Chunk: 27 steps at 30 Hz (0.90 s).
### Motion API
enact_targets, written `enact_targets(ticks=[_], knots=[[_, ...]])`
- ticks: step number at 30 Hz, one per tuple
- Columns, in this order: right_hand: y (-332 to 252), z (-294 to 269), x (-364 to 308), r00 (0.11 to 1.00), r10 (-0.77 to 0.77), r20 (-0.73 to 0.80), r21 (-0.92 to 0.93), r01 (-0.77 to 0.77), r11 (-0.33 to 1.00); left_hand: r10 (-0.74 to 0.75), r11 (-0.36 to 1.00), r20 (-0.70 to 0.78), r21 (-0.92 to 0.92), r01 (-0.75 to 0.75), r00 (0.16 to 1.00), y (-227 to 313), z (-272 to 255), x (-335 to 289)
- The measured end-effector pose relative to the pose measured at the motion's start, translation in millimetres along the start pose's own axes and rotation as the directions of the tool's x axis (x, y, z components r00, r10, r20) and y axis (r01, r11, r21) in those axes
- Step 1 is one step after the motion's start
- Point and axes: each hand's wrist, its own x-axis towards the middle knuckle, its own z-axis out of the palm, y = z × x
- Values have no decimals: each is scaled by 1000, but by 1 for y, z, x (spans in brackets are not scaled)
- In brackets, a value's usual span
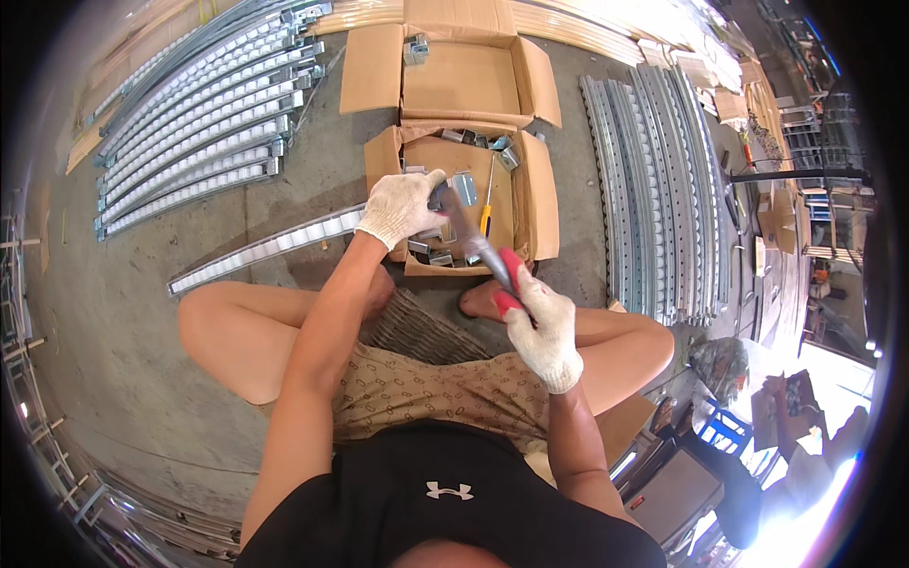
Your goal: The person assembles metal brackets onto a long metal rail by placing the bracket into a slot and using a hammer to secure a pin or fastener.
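right hand (544, 333) wraps a hammer (486, 252), left hand (401, 205) grips a roller track (270, 250).

A: We're up on the wearer's head, one wide fisheye looking steeply down onto the left hand (400, 204) and right hand (545, 329)!
B: And it's near, both hands sitting mid-frame, the black shirt (417, 488) just below them toward the lower edge!
A: Look how wide: floor (156, 369) sweeps out left of the hands, straight edges bending toward the dark rim!
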Motion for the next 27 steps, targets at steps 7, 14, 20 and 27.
enact_targets(ticks=[7,14,20,27], knots=[[24,6,12,982,189,7,-66,-188,980,2,1000,13,-30,-2,1000,0,1,-5],[58,22,1,956,294,-16,-85,-295,952,7,1000,10,1,-7,1000,2,-3,-4],[33,30,4,897,415,-150,257,-370,893,3,1000,11,0,-3,1000,1,-4,-7],[77,56,103,815,565,131,638,-505,581,-16,1000,44,10,15,999,12,-16,-12]])
